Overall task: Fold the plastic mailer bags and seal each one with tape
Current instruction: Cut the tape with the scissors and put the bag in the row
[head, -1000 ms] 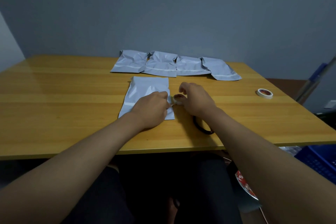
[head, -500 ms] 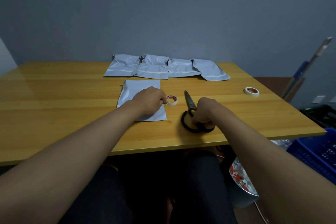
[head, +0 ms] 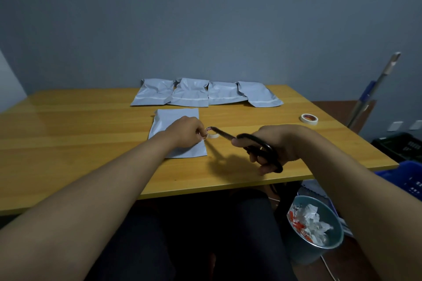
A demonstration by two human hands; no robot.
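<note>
As seen from the head camera, a flat grey mailer bag (head: 175, 134) is shown lying on the wooden tabletop (head: 68, 134), its right portion covered by the left hand (head: 186, 131). The fingers of the left hand are curled, and a small roll of tape (head: 212, 133) is held at the bag's right edge; whether a pulled strip is pinched cannot be told. A pair of black-handled scissors (head: 251, 146) is gripped by the right hand (head: 277, 145), with the thumb and fingers passed through the handle loops. The scissors are raised above the tabletop, and their blades are pointed left toward the roll of tape; the blade tips are blurred, so contact with the tape cannot be judged. A row of four grey mailer bags (head: 205, 93) is laid along the far edge of the tabletop, each overlapping or touching its neighbour. A second roll of tape (head: 309, 118) is set well apart, near the right edge. Below the tabletop, at the right, a round bin (head: 317, 253) holding crumpled white and red scraps is seen on the floor.
</note>
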